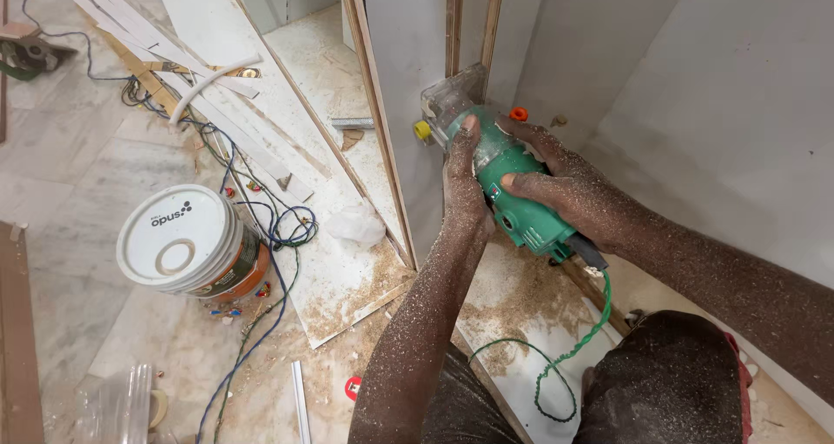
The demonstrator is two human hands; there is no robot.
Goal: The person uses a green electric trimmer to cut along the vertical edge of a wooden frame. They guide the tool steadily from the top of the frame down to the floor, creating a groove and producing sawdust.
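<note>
**Both hands clamped on a green trimmer at the panel edge**

We see both hands wrapped around a green handheld trimmer (508, 183), gripping it firmly. The left hand (465, 188) comes up from below and closes on the left flank of the body, its thumb lying up along the housing toward the clear base. The right hand (565, 188) closes over the top and right side, its fingers (526, 182) curled across the green casing. Both hands and forearms are dusted with sawdust.

The trimmer is tilted, its clear plastic base (452, 101) pressed against the edge of an upright white panel with wooden lipping (452, 27). A yellow knob (422, 130) sits on the left of the base and an orange knob (519, 114) on the right. From the rear of the tool a green twisted cord (569, 348) drops and loops over the floor, between the person's knees.

Beneath the tool, sawdust (512, 301) lies thick on a white board. Left of the panel, another white laminate sheet (334, 275) lies flat, with a crumpled white wad (354, 225) on it. Further left stands a white lidded bucket (187, 244) on the marble floor (69, 175), with blue cables (261, 322) trailing past it and loose white strips (156, 44) lying beyond.
</note>
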